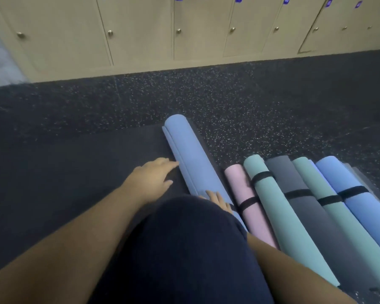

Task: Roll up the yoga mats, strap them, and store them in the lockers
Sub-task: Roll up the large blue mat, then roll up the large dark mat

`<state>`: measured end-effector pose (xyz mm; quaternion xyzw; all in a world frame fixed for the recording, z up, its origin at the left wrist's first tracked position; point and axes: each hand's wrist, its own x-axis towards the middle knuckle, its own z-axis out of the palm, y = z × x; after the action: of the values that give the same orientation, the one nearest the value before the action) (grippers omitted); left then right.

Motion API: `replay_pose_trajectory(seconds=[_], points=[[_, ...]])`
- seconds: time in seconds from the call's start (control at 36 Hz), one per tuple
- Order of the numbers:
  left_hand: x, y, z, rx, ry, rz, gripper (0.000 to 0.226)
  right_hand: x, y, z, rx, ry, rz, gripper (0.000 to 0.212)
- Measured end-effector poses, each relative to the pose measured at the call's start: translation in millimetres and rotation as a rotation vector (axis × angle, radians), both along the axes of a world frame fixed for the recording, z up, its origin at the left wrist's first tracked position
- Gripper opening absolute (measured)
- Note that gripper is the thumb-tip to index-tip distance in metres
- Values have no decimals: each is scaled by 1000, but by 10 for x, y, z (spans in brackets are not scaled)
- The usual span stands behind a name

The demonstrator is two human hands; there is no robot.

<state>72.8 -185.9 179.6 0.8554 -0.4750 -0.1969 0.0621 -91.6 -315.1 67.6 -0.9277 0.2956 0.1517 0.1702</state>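
Note:
A light blue yoga mat [191, 154] lies rolled up on a dark flat mat [75, 163] on the floor, with its loose end edge along the left side and no strap on it. My left hand [154, 178] lies flat on the dark mat, its straight fingertips touching the roll's left edge. My right hand [218, 199] rests on the near part of the same roll, fingers straight, mostly hidden behind my knee [184, 238]. To the right lie several rolled mats with black straps: pink [248, 198], teal [272, 200], dark grey [298, 194], teal [323, 194] and blue [351, 191].
A row of beige lockers [140, 29] with round brass knobs and blue number tags lines the far wall, all doors closed. Speckled black rubber floor [228, 95] stretches between the mats and the lockers.

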Motion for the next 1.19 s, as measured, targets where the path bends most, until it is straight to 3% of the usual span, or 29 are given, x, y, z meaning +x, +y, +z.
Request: replay_pose_trajectory(seconds=[0.11, 0.28, 0.44, 0.72, 0.81, 0.89, 1.0, 1.08, 1.19], points=[[76, 153, -484, 123, 21, 26, 60, 144, -237, -154, -36, 94, 32, 53], [46, 276, -1114, 125, 145, 119, 65, 439, -404, -404, -103, 140, 48, 81], [-86, 323, -1648, 187, 199, 54, 69, 551, -361, -601, -309, 247, 27, 105], [-344, 120, -2250, 187, 244, -122, 73, 510, -338, -751, -418, 203, 77, 101], [-395, 47, -2377, 223, 253, -165, 84, 490, -401, -789, -421, 126, 51, 103], [-462, 52, -2455, 299, 218, -207, 108, 436, -504, -846, -434, -4, 9, 113], [-507, 102, -2484, 335, 128, -243, 126, 382, -611, -855, -392, -20, 12, 113], [-501, 116, -2523, 307, 124, -247, 124, 384, -640, -796, -340, 10, -4, 111], [-466, 158, -2506, 248, 64, -303, 99, 421, -631, -727, -316, 68, -31, 115]])
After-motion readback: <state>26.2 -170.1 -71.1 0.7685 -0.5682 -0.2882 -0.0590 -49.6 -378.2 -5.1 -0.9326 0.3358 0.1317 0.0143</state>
